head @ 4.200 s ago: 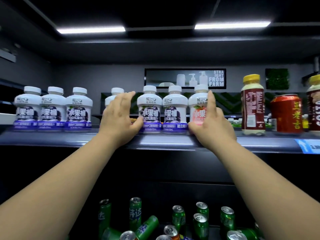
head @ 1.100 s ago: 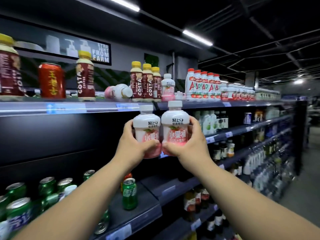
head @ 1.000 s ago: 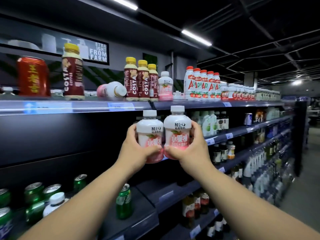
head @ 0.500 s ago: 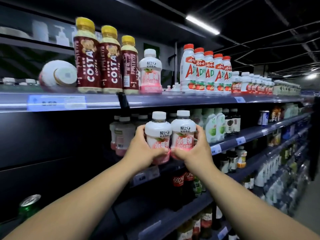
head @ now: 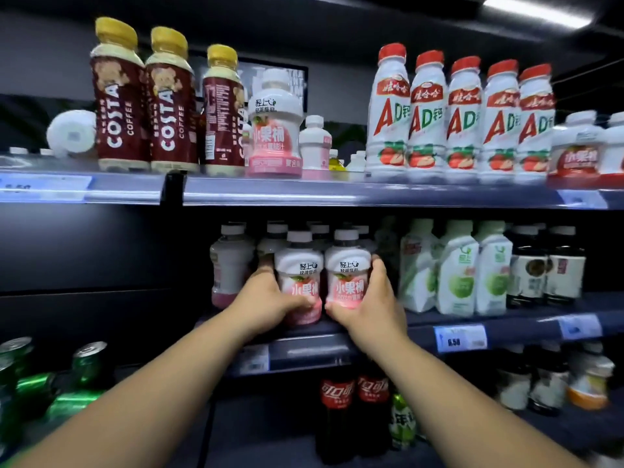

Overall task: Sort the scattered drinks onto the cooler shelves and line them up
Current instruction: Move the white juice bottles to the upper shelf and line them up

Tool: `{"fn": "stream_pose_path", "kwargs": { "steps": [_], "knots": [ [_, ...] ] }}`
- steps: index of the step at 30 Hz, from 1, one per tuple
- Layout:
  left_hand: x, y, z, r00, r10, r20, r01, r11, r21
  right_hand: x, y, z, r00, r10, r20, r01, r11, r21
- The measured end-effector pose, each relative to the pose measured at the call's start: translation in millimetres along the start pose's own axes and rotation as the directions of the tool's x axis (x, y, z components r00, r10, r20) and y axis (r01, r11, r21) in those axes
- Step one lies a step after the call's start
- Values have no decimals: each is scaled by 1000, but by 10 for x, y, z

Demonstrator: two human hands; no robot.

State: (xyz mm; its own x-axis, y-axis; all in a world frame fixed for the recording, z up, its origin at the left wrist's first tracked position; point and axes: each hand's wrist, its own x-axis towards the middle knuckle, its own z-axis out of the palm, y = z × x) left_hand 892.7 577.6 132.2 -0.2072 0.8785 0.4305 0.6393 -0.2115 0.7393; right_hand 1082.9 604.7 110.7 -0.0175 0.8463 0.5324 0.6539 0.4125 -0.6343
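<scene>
My left hand (head: 261, 295) grips one small white bottle with a pink label (head: 299, 273). My right hand (head: 371, 302) grips a second pink-label bottle (head: 347, 270) right beside it. Both bottles are upright, side by side, at the front edge of the second shelf (head: 489, 320); whether their bases touch it I cannot tell. Behind them stand several similar white bottles (head: 231, 261). On the top shelf (head: 337, 194) another pink-label bottle (head: 275, 126) stands upright, and one white bottle (head: 71, 133) lies on its side at the left.
Top shelf holds three Costa coffee bottles (head: 141, 99) and a row of red-capped AD bottles (head: 462, 116). Green-and-white cartons (head: 456, 268) and dark bottles (head: 547, 261) stand right of my hands. Cola bottles (head: 354, 407) stand below; green cans (head: 50, 376) lie lower left.
I turned right from the purple-label row, carrying the two pink-label bottles. Over the last second both hands moved them forward and down to the second shelf's front edge.
</scene>
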Motion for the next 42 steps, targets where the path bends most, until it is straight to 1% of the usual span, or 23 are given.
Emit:
{"fn": "stream_pose_path", "kwargs": {
  "steps": [2,4,6,9,12,15,17,20,23,30,38,42],
  "knots": [
    [-4,63,-15,1000,-7,-29,8,1000,22,80,39,-7,999,-31,21,32,999,-43],
    [6,90,-20,998,-31,-48,34,998,54,139,51,-37,997,-64,48,66,997,-48],
    [-11,135,-1,997,-59,-48,63,994,86,145,93,-89,993,-84,79,87,996,-35],
    [-36,231,113,997,-62,-46,68,989,131,123,216,-189,990,-104,98,107,994,-24],
    [-38,344,256,997,-74,-20,76,989,130,153,339,-296,986,-123,114,125,992,-12],
    [20,387,398,996,-93,-13,94,991,94,169,457,-416,982,-166,90,169,985,-26],
    [-19,460,478,994,-103,-43,107,988,109,128,541,-447,980,-199,29,199,980,-28],
    [-116,538,561,996,-48,-72,60,982,180,72,655,-396,971,-223,-83,223,975,-8],
    [-140,553,575,996,9,-94,15,966,258,96,712,-335,968,-221,-123,221,975,-15],
    [-117,509,601,985,73,-157,-18,944,330,131,719,-302,963,-235,-132,230,972,-54],
    [-161,484,596,977,104,-184,-31,932,362,130,733,-285,959,-250,-136,244,968,-60],
    [-181,484,616,973,131,-188,-33,891,453,84,737,-274,965,-243,-101,236,969,-78]
  ]
}}
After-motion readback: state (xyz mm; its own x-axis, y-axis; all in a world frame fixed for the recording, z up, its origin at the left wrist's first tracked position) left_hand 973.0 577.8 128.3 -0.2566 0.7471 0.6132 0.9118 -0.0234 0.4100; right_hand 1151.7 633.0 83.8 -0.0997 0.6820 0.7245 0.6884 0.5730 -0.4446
